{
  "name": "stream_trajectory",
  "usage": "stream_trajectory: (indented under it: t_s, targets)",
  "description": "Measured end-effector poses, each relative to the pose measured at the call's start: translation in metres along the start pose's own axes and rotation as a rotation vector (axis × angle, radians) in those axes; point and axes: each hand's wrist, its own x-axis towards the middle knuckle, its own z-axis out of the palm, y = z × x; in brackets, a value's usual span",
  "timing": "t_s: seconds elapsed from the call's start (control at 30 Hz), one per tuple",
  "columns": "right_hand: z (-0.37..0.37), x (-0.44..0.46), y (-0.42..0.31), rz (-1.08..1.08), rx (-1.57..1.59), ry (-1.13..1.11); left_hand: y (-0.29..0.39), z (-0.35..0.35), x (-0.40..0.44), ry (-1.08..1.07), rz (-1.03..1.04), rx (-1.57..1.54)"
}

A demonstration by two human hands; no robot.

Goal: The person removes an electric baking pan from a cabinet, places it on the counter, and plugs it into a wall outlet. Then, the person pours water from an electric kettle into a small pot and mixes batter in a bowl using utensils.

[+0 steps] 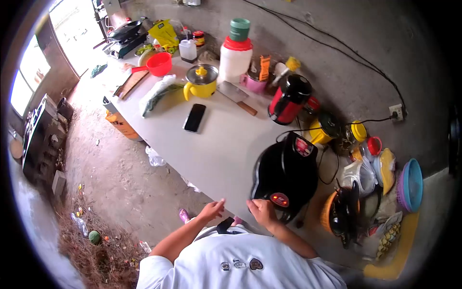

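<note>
My right hand point(263, 212) is at the front edge of a black appliance point(286, 168), by its red lit panel, fingers curled; whether it grips the rim is hard to make out. My left hand point(212, 211) hovers at the table's front edge, its fingers partly bent and apart, with nothing in them. A phone point(195, 118) lies farther back on the pale table point(211, 149). Behind it stand a yellow pot with a glass lid point(201, 82) and a cleaver point(237, 98) lying flat. A red and black kettle point(289, 99) stands behind the appliance.
A red strainer point(159, 64), a cutting board point(132, 84) and a bagged green vegetable point(158, 95) lie at the far left. Jars, an orange basket point(328, 212) and blue bowl point(413, 185) are on the right. Cords run to a wall socket point(396, 112).
</note>
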Motion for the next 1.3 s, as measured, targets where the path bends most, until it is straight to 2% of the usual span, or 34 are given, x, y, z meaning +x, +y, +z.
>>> stream_trajectory:
  t_s: [0.03, 0.1, 0.2, 0.27, 0.37, 0.47, 0.5, 0.57, 0.63, 0.7, 0.73, 0.8, 0.83, 0.93, 1.0, 1.13, 1.3]
  targets:
    - [0.014, 0.004, -0.01, -0.005, -0.005, 0.01, -0.008, -0.028, -0.004, -0.002, -0.008, -0.114]
    - [0.047, 0.014, -0.033, 0.064, 0.067, -0.068, -0.034, -0.086, -0.014, 0.128, 0.079, -0.169]
    - [0.104, 0.046, -0.073, 0.071, 0.126, -0.074, -0.052, -0.171, -0.045, 0.206, 0.04, -0.164]
    - [0.145, 0.07, -0.1, 0.055, 0.14, -0.084, -0.066, -0.217, -0.063, 0.347, 0.087, -0.188]
    - [0.181, 0.115, -0.138, 0.092, 0.185, -0.161, -0.071, -0.279, -0.09, 0.282, 0.033, -0.194]
    - [0.207, 0.156, -0.148, 0.049, 0.38, -0.14, -0.058, -0.308, -0.095, 0.29, 0.015, -0.159]
    - [0.207, 0.175, -0.143, 0.078, 0.388, -0.104, -0.058, -0.319, -0.089, 0.219, 0.074, -0.055]
    - [0.202, 0.217, -0.127, 0.123, 0.415, -0.041, -0.039, -0.319, -0.081, 0.225, 0.095, -0.009]
    - [0.19, 0.268, -0.095, 0.29, 0.285, -0.009, -0.028, -0.326, -0.066, 0.234, 0.128, 0.036]
    - [0.185, 0.313, -0.063, 0.382, 0.142, 0.075, -0.03, -0.334, -0.032, 0.239, 0.302, 0.234]
    - [0.189, 0.331, -0.047, 0.424, 0.101, 0.097, -0.024, -0.337, -0.024, 0.245, 0.295, 0.235]
    - [0.213, 0.365, -0.018, 0.53, -0.282, 0.211, -0.004, -0.346, -0.012, 0.221, 0.253, 0.067]
    - [0.218, 0.38, -0.022, 0.659, -0.292, 0.134, -0.002, -0.352, -0.008, 0.24, 0.24, 0.074]
    - [0.235, 0.408, -0.045, 0.867, -0.33, 0.059, 0.011, -0.376, -0.001, 0.284, 0.286, 0.149]
    - [0.257, 0.414, -0.041, 0.874, -0.439, 0.08, 0.031, -0.387, -0.002, 0.314, 0.291, 0.252]
    - [0.269, 0.424, -0.044, 0.949, -0.55, 0.017, 0.04, -0.411, 0.014, 0.343, 0.265, 0.15]
    - [0.266, 0.431, -0.05, 1.035, -0.497, 0.072, 0.094, -0.444, 0.041, 0.152, 0.29, 0.238]
